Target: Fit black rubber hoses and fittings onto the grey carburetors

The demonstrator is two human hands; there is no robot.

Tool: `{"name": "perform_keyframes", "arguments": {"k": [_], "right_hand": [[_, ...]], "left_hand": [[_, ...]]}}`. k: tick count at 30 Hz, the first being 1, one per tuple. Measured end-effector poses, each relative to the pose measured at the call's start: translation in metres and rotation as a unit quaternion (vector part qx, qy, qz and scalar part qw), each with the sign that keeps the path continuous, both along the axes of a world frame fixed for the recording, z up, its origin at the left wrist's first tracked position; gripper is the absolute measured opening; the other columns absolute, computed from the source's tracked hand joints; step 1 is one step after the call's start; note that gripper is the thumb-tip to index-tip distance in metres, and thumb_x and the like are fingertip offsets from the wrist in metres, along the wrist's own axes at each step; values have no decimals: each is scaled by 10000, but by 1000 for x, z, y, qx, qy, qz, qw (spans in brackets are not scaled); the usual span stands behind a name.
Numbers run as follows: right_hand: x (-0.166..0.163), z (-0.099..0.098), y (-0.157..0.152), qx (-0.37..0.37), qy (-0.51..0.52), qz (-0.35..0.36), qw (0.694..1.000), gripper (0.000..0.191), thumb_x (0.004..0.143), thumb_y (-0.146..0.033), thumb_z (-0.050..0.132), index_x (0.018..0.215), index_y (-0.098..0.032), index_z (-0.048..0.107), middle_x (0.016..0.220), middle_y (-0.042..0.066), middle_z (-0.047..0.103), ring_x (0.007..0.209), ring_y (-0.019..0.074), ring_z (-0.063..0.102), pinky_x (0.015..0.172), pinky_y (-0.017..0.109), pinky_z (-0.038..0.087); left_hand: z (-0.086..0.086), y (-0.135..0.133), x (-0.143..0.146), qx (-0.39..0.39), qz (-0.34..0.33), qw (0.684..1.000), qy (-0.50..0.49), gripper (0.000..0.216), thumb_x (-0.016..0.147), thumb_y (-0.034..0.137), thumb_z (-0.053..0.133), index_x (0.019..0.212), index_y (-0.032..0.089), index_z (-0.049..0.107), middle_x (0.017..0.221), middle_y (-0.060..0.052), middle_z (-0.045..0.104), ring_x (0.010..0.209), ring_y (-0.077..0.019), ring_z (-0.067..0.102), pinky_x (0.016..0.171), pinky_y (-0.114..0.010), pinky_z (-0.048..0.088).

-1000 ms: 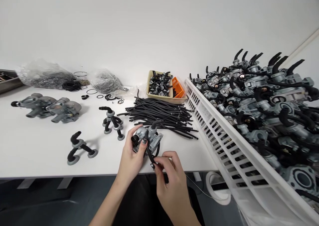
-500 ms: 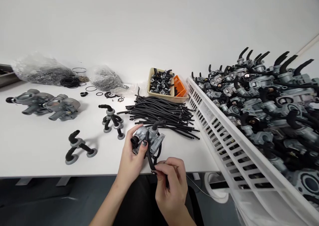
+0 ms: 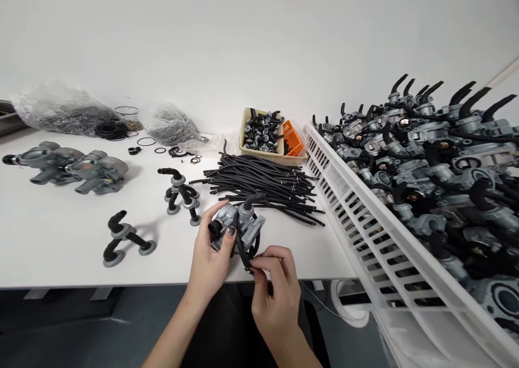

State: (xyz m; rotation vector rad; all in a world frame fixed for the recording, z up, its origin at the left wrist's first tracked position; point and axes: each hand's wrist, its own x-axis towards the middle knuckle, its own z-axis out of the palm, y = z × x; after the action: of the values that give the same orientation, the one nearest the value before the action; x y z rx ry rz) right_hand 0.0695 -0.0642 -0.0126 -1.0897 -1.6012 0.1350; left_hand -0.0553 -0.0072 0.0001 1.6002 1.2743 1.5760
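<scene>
A grey metal carburetor (image 3: 252,228) with a bent black elbow on top is held near the table's front edge. My left hand (image 3: 211,252) is closed around its left side, the thumb across the front. A black rubber hose (image 3: 241,249) runs down the carburetor's front, and my right hand (image 3: 275,287) pinches its lower end between thumb and fingers. Behind the carburetor lies a pile of straight black hoses (image 3: 263,181). Left of my hands stand caps with black elbows (image 3: 125,231), and more of them (image 3: 177,182) are stacked farther back.
A white slatted crate (image 3: 365,243) full of carburetors (image 3: 421,173) fills the right side. At the back stand a cream bin (image 3: 244,127) of elbow parts and an orange basket (image 3: 298,141). Two carburetor bodies (image 3: 99,171) and plastic bags of parts (image 3: 65,111) are at left.
Both hands and the carburetor have shifted slightly left and up in the picture. My right hand still pinches the hose end; the grip of my left hand looks the same.
</scene>
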Motion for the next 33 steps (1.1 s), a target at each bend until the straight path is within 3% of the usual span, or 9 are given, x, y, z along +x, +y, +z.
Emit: {"name": "perform_keyframes", "arguments": {"k": [7, 11, 12, 14, 16, 19, 21, 26, 33], "right_hand": [[1, -3, 10, 2, -7, -18, 1000, 272, 855, 36, 441, 883, -208, 557, 911, 38, 437, 783, 152, 530, 634, 271, 495], [0, -4, 8, -31, 50, -16, 998, 174, 846, -72, 557, 932, -223, 550, 961, 52, 465, 921, 199, 545, 784, 354, 520], [0, -4, 9, -51, 86, 2, 995, 214, 832, -122, 602, 1008, -228, 546, 1038, 72, 485, 1003, 222, 549, 852, 395, 517], [0, -2, 12, -107, 171, 67, 977, 482, 793, -214, 681, 1230, -250, 481, 1267, 115, 477, 1186, 269, 520, 977, 461, 479], [-2, -1, 18, -173, 253, 145, 941, 731, 765, -265, 729, 1395, -285, 358, 1422, 118, 440, 1281, 282, 496, 1036, 460, 453], [-4, 3, 26, -243, 327, 211, 888, 790, 753, -258, 752, 1431, -287, 348, 1331, 90, 586, 1205, 259, 590, 1007, 407, 488], [-5, 5, 28, -259, 349, 213, 875, 759, 748, -243, 754, 1416, -266, 394, 1245, 78, 654, 1144, 247, 633, 978, 380, 508], [-4, 6, 27, -263, 367, 194, 871, 765, 755, -240, 741, 1438, -239, 397, 1252, 74, 671, 1131, 233, 650, 961, 360, 531], [6, -1, 32, -282, 291, 222, 887, 832, 782, -196, 697, 1504, -241, 286, 1180, 54, 708, 1069, 206, 681, 943, 372, 551]], "left_hand": [[0, 0, 0, -23, 5, 1000, -3, 393, 920, 457, 521, 1245, 236, 530, 1258, -55, 584, 1192, -206, 526, 1005, -295, 373], [1, 0, 0, -44, 8, 999, -24, 382, 918, 471, 515, 1231, 255, 546, 1258, -50, 583, 1192, -221, 522, 1008, -327, 379], [1, 0, 0, -52, 9, 998, -33, 385, 915, 478, 516, 1229, 258, 549, 1253, -50, 584, 1180, -226, 528, 1001, -335, 387], [1, 0, 1, -67, 6, 997, -42, 394, 905, 489, 526, 1226, 262, 554, 1243, -49, 587, 1157, -232, 540, 992, -348, 399], [2, 0, 1, -74, 1, 997, -37, 397, 894, 491, 541, 1214, 257, 563, 1235, -48, 595, 1149, -234, 546, 992, -351, 405], [3, 1, 0, -74, -16, 997, -28, 385, 894, 488, 533, 1186, 241, 580, 1206, -48, 623, 1135, -230, 561, 972, -336, 425], [4, 2, 0, -79, -28, 996, -27, 380, 910, 488, 500, 1180, 235, 587, 1195, -48, 638, 1130, -228, 569, 964, -332, 433], [5, 2, 1, -95, -45, 994, -8, 400, 900, 477, 523, 1209, 231, 583, 1238, -58, 631, 1162, -251, 563, 976, -355, 432], [4, 3, 2, -106, -21, 994, -26, 424, 889, 522, 530, 1165, 212, 620, 1202, -76, 652, 1127, -267, 575, 984, -377, 412]]}}
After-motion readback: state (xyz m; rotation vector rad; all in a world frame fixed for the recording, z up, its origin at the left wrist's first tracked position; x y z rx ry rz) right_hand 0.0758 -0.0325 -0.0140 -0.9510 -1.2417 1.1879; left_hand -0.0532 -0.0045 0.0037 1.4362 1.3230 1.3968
